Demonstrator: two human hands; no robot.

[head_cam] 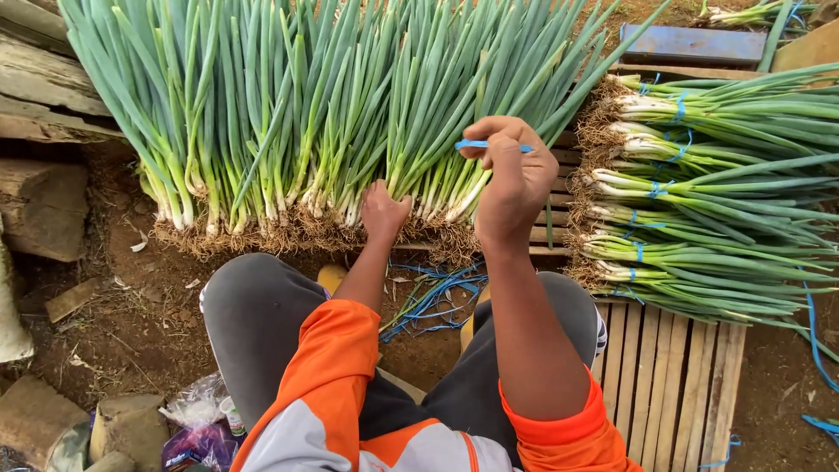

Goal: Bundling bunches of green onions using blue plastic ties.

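A wide heap of loose green onions [288, 114] lies in front of me, white bulbs and roots toward me. My left hand [383, 210] reaches into the bulb ends and grips a few stalks there. Raised above the heap, my right hand [511, 179] pinches a thin blue tie strip [476, 144] between its fingers. To the right, several bundles of green onions [699, 192], each bound with blue strips, are stacked on a slatted wooden pallet [673, 376].
More loose blue strips [433, 297] lie on the soil between my knees. Old wooden planks [44, 87] and logs sit at the left. Stones and a plastic bag with a small bottle [205, 419] are at lower left. A blue board [695, 44] lies at upper right.
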